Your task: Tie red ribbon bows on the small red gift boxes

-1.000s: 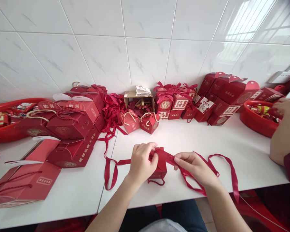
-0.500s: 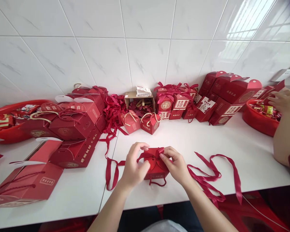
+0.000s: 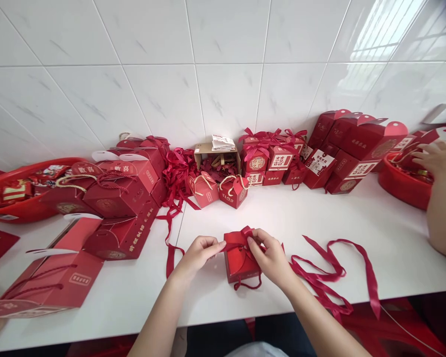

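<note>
In front of me on the table stands a small red gift box [image 3: 238, 267] with a dark red cord handle [image 3: 250, 286] hanging at its near side. A dark red ribbon [image 3: 235, 241] runs across its top, with a loop [image 3: 246, 231] near the middle. My left hand [image 3: 200, 255] pinches the ribbon at the box's left edge, thumb and forefinger together. Over the box's right side, my right hand [image 3: 265, 253] closes its fingers on the ribbon by the loop. Part of the ribbon is hidden behind the right fingers.
Loose ribbon [image 3: 329, 275] lies to the right. Stacked red boxes [image 3: 111, 198] stand left, bow-tied boxes [image 3: 273, 158] at the back. Two small boxes [image 3: 233, 192] front a cardboard carton [image 3: 204, 158]. A co-worker's hand [image 3: 440, 161] is over a red basin [image 3: 403, 186].
My left hand has closed from a loose curl to a pinch on the ribbon, pulling it left. My right hand stays at the loop. The co-worker's hand remains over the basin.
</note>
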{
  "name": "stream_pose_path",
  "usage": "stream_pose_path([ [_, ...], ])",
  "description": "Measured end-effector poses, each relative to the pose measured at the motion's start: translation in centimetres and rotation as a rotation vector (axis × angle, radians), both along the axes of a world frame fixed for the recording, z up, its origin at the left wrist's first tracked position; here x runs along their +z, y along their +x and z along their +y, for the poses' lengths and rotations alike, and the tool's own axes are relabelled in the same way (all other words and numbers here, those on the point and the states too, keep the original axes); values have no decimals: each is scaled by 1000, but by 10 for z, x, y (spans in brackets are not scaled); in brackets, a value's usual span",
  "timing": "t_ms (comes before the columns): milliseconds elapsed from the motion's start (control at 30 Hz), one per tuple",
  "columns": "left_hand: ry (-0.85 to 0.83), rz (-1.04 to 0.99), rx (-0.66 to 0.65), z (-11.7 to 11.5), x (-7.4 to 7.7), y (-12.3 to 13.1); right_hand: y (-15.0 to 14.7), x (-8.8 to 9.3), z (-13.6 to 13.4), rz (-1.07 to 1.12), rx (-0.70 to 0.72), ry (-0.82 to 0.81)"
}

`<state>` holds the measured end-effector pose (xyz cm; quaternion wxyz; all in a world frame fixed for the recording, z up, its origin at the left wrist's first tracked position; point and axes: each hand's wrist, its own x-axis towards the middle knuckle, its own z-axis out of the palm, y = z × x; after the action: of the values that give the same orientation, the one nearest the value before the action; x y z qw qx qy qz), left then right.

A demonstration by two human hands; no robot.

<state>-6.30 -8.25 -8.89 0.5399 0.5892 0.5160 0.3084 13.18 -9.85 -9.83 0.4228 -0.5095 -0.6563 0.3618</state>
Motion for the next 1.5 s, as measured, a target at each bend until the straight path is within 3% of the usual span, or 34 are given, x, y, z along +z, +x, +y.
stream_pose_path([
  [133,42,-42,-78,-4,33,5,-12,0,1,-44,-80,14],
  [267,202,-3,-165,4,65,23,-15,1,1,-58,-54,66],
  [367,291,64,-241,16,77,39,-11,3,-1,-57,-16,112],
  [467,302,72,-292,28,78,53,-9,1,-3,-41,-2,139],
  [567,287,-3,-248,38,74,56,-8,-2,-3,-13,-28,137],
  [667,281,-48,-180,44,64,44,-8,-5,-1,3,-33,117],
  [867,284,122,-127,29,27,19,-6,-5,0,44,-1,99],
  [1033,373,27,41,3,3,27,-10,-12,-2,163,-131,59],
  [1133,379,18,29,-7,-3,31,-12,-15,-3,233,-169,49],
  [1300,477,80,49,-11,-13,35,-13,-13,-3,224,-129,111],
  [1500,484,-114,205,-10,-31,42,-11,-14,-6,80,-174,220],
])
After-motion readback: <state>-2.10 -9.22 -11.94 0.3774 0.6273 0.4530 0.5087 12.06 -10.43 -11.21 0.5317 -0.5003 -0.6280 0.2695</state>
